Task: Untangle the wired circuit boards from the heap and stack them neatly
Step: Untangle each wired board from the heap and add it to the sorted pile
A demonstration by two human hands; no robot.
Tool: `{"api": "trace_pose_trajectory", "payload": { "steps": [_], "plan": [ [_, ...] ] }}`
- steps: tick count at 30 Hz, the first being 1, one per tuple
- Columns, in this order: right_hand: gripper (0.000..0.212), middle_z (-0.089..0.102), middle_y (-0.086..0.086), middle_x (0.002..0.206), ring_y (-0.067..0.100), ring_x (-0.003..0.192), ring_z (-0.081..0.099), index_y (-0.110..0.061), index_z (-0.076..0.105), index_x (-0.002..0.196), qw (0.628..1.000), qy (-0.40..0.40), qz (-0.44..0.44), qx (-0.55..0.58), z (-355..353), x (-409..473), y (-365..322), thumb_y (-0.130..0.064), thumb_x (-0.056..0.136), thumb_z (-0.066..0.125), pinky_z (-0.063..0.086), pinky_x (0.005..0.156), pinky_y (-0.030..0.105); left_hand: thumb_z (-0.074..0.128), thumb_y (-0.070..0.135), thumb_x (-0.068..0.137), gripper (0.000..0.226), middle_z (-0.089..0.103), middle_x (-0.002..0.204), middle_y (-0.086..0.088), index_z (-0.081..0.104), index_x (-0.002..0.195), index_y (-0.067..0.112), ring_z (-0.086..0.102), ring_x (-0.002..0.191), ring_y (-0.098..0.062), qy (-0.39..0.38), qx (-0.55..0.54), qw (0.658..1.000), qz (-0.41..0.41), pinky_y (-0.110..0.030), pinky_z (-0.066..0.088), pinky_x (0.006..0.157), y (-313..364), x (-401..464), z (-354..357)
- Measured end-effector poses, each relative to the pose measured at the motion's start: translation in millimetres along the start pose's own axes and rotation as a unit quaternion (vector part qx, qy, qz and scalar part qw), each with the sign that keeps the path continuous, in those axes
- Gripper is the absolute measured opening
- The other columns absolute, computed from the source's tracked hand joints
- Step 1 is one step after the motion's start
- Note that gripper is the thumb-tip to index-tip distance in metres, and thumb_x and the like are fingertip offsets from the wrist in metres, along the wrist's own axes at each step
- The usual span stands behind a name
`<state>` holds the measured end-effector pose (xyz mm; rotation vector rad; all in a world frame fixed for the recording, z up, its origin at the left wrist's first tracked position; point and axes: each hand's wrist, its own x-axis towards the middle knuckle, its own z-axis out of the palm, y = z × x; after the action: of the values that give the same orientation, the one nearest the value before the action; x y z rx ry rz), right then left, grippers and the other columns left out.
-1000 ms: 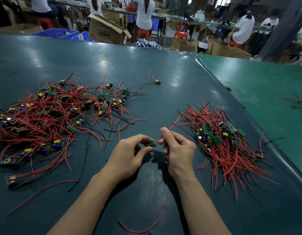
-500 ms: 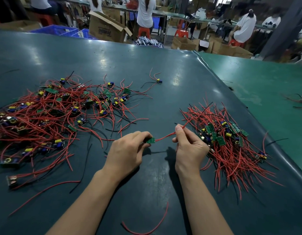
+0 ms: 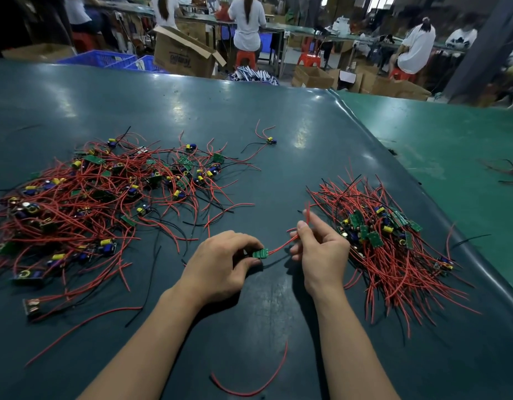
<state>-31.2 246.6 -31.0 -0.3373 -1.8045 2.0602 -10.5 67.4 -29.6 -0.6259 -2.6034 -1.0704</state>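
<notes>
Between the tangled heap (image 3: 85, 209) on the left and the sorted stack (image 3: 393, 241) on the right, the left hand (image 3: 220, 261) pinches one green board (image 3: 260, 253) while the right hand (image 3: 321, 249) pinches its red wires (image 3: 281, 247), probably to straighten them before stacking.

The worktop (image 3: 249, 116) looks smooth, slightly glossy, perhaps rubber matting; the wires (image 3: 393, 272) wear shiny red plastic; cardboard boxes (image 3: 186, 56) look matt.
</notes>
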Motion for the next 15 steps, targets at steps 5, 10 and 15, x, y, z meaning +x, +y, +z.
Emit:
{"api": "trace_pose_trajectory", "payload": {
  "steps": [5,10,15],
  "plan": [
    [0.010,0.073,0.008,0.071,0.011,0.036,0.051,-0.011,0.057,0.088,1.000,0.002,0.001,0.021,-4.3,0.3,-1.6,-0.011,0.094,0.064,0.039,0.033,0.021,0.077,0.022,0.081,0.020,0.058,0.080,0.016,0.072,0.101,0.025,0.054,0.076,-0.007,0.002,-0.006,1.000,-0.006,-0.030,0.049,0.074,0.0,-0.4,0.0],
    [0.023,0.073,0.007,0.075,0.014,0.047,0.059,-0.016,0.050,0.076,0.999,0.031,-0.032,-0.003,-2.9,-2.0,-1.5,-0.012,0.094,0.064,0.041,0.035,0.022,0.079,0.023,0.080,0.020,0.060,0.079,0.017,0.072,0.098,0.027,0.055,0.074,-0.002,-0.003,-0.020,1.000,-0.021,-0.023,0.047,0.071,-1.2,0.6,-0.1],
    [0.006,0.072,0.006,0.068,0.013,0.035,0.051,-0.015,0.058,0.094,0.999,0.034,-0.012,0.030,0.3,-0.1,-3.2,-0.012,0.096,0.062,0.040,0.035,0.020,0.079,0.023,0.079,0.019,0.058,0.077,0.021,0.072,0.096,0.026,0.054,0.072,0.002,0.001,-0.023,0.999,-0.022,-0.018,0.043,0.069,-1.7,0.7,0.1]
  ]
}}
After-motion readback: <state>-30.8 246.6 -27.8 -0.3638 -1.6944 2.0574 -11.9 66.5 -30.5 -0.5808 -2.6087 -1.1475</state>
